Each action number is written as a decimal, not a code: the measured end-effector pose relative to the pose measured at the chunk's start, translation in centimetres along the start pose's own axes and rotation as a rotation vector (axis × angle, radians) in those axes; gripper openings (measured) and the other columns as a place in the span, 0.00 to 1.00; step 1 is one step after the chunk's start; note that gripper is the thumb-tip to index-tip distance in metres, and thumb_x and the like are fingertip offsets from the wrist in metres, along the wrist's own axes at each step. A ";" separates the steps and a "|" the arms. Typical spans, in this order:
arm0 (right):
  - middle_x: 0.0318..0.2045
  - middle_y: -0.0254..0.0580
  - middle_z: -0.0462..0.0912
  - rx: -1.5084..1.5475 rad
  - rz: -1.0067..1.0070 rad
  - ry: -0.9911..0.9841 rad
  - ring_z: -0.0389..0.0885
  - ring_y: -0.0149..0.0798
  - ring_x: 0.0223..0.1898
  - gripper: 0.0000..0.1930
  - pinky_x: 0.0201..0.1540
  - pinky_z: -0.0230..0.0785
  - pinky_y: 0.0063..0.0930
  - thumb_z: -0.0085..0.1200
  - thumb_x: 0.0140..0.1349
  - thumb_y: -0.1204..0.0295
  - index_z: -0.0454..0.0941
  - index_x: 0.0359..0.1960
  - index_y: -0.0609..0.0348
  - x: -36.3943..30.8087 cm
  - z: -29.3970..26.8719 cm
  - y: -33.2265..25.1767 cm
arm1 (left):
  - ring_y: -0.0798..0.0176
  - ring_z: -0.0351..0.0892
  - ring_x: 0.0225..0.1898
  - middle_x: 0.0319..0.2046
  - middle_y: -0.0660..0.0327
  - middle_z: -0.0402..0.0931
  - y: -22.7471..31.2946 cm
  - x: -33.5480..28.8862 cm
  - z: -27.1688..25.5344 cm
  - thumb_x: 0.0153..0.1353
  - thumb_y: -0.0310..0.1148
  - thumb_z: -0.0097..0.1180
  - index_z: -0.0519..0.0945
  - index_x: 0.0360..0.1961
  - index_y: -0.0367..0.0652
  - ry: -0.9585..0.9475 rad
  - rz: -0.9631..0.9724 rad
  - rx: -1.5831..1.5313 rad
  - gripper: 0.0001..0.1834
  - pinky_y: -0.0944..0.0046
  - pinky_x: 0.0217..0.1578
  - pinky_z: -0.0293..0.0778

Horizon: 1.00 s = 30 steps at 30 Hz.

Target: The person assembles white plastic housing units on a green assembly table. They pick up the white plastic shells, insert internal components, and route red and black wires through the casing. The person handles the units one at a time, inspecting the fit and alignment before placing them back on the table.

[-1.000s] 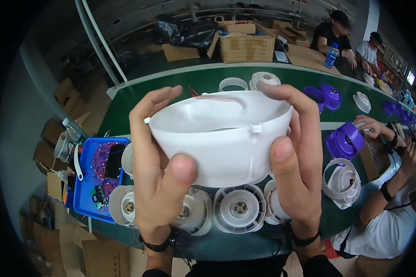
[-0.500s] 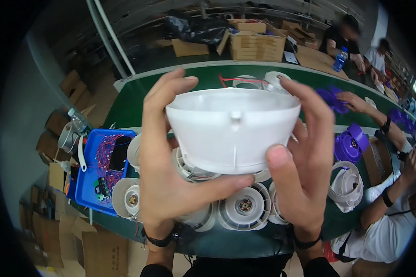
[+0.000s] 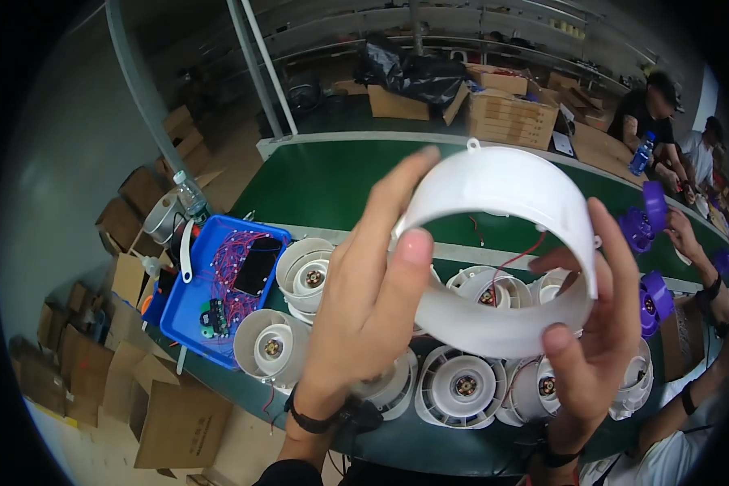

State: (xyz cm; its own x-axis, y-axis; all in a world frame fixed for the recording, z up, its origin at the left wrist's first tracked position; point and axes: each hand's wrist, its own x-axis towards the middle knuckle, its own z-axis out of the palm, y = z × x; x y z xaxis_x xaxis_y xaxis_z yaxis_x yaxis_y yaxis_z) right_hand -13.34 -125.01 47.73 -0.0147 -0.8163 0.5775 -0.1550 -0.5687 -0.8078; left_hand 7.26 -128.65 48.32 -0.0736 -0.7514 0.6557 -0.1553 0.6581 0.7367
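Observation:
Raised over the bench is a white plastic ring-shaped housing (image 3: 502, 180), tilted so that I see through its opening. My left hand (image 3: 373, 300) grips its left side, thumb in front and fingers behind. My right hand (image 3: 595, 340) holds the right side, its thumb at the lower rim and fingers round the outer edge. Below the hands several white round fan housings stand on the bench, among them one with radial fins (image 3: 460, 387) and a cup-like one (image 3: 272, 347). Through the ring shows another fan housing (image 3: 494, 290) with a red wire.
At left a blue tray (image 3: 174, 312) holds red wires (image 3: 233, 259), a black flat piece (image 3: 257, 266) and small green boards. Purple fan parts (image 3: 652, 304) and a co-worker's hand (image 3: 682, 236) are at right. Cardboard boxes (image 3: 510, 117) stand beyond the green bench (image 3: 324, 174).
The white ring housing has turned from a side-on pose to show its opening. Both hands sit further right in the picture, and the whole view has shifted.

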 end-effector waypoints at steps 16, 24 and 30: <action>0.48 0.48 0.84 -0.290 -0.220 -0.195 0.76 0.22 0.27 0.44 0.29 0.68 0.14 0.71 0.40 0.79 0.70 0.66 0.69 0.8 -1.5 0.5 | 0.45 0.83 0.55 0.54 0.42 0.78 -0.1 0.0 0.3 0.53 0.21 0.62 0.67 0.68 0.37 -0.071 0.019 0.313 0.38 0.55 0.53 0.77; 0.48 0.50 0.84 -0.246 -0.191 -0.150 0.73 0.21 0.25 0.39 0.27 0.66 0.14 0.68 0.46 0.77 0.71 0.65 0.70 1.0 -1.2 0.0 | 0.51 0.88 0.40 0.41 0.44 0.83 -0.3 0.0 -0.6 0.56 0.18 0.58 0.70 0.66 0.38 -0.088 0.039 0.433 0.33 0.62 0.37 0.79; 0.30 0.47 0.85 -0.355 -0.083 -0.117 0.69 0.26 0.15 0.19 0.20 0.61 0.22 0.61 0.57 0.79 0.84 0.52 0.65 1.2 -2.5 1.3 | 0.71 0.81 0.16 0.19 0.59 0.82 2.8 -0.5 -0.9 0.57 0.33 0.69 0.77 0.58 0.38 -0.126 -0.302 0.358 0.27 0.74 0.18 0.70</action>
State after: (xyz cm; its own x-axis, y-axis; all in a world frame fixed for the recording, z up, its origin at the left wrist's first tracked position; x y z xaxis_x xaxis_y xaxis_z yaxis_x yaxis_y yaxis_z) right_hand -16.03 -126.53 47.64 0.1215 -0.7866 0.6054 -0.4837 -0.5795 -0.6559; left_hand 7.77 -126.34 50.20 -0.0887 -0.9207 0.3801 -0.5154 0.3690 0.7735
